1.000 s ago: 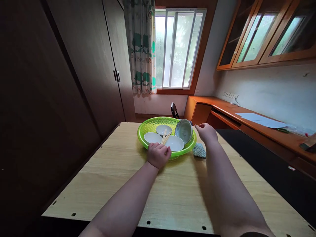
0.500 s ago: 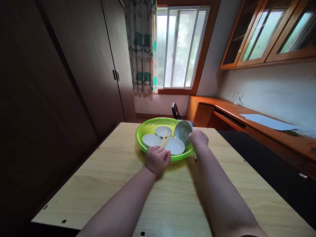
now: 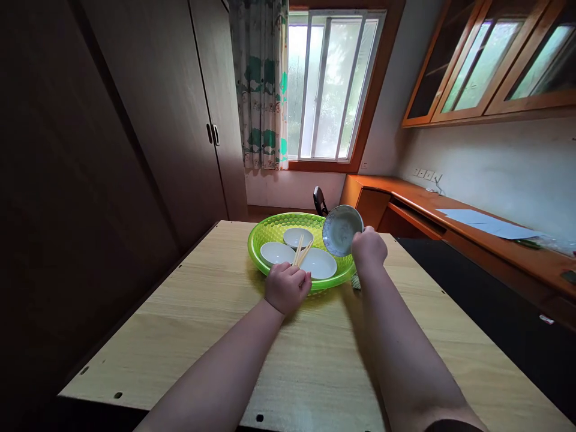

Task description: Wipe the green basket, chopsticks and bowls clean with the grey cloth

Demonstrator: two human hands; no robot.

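Tilted bowl [image 3: 342,230] — in right fingers [image 3: 359,241] — fist-like

cloth [image 3: 356,282] | partly hidden (right forearm [image 3: 398,336]) | chopsticks [image 3: 299,249] | near ends inside left hand [image 3: 288,289]

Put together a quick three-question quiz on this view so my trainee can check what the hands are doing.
1. Which thing does the right hand hold? A) a spoon; B) a patterned bowl; C) a cloth.
2. True or false: the left hand is at the far, window-side rim of the green basket.
3. How many plain white bowls sit in the basket?

Key: 1. B. 2. False; it is at the near rim. 3. Three.
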